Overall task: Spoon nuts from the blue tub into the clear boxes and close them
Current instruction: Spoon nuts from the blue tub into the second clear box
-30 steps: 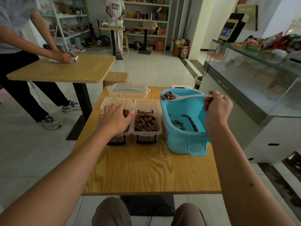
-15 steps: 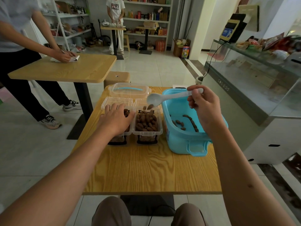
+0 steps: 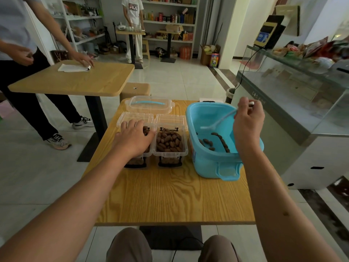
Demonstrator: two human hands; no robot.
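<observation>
Since half a second ago the right hand [image 3: 248, 125] has swung back from above the boxes to the blue tub [image 3: 217, 140], and the white spoon [image 3: 217, 121] that hung over the right clear box now points down into the tub, its bowl just above the floor of it.

The desk [image 3: 170, 195] carries everything. The blue tub stands at its right side, tilted a little, with only a thin scatter of nuts [image 3: 215, 141] left along its bottom. A larger clear lidded container with a blue handle [image 3: 150, 105] sits shut at the far edge. In front of it the two clear boxes stand side by side, lids swung open behind them: the right clear box [image 3: 170, 142] is heaped nearly to the rim, and the left clear box [image 3: 138, 146] holds nuts too, though the left hand [image 3: 135, 138] hides how many.

The left hand rests flat on that box, fingers [image 3: 132, 124] spread. The right hand's fingers pinch the spoon's handle near its end.

Filling looks almost done; what remains is likely a last scoop or two, then closing both lids.
</observation>
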